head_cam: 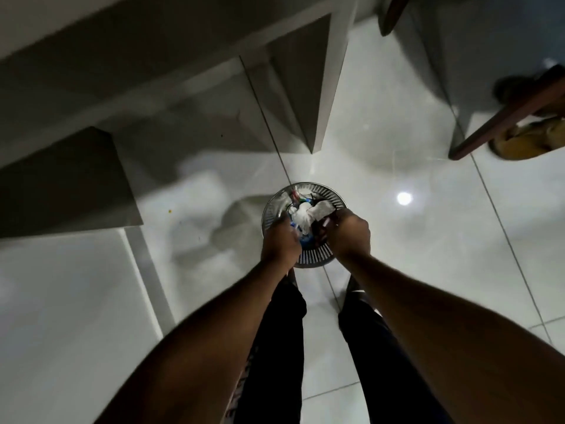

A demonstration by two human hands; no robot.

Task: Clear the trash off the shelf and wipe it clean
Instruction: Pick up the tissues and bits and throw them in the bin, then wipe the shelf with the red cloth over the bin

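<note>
I look straight down at a round slotted metal waste bin (312, 258) standing on the tiled floor between my feet. Crumpled white paper and other trash (304, 214) fills it. My left hand (279, 241) hovers over the bin's left rim, fingers curled around small blue and white scraps. Over the right rim, my right hand (348, 234) is curled around a dark wrapper. The white shelf unit (331, 71) rises at the left and top, its compartments in shadow.
A glossy white tile floor (412, 240) surrounds the bin. A white ledge (61, 301) fills the lower left. A dark wooden furniture leg (501, 117) and a yellowish object (526, 142) sit at the right. My dark trouser legs (275, 347) stand below the bin.
</note>
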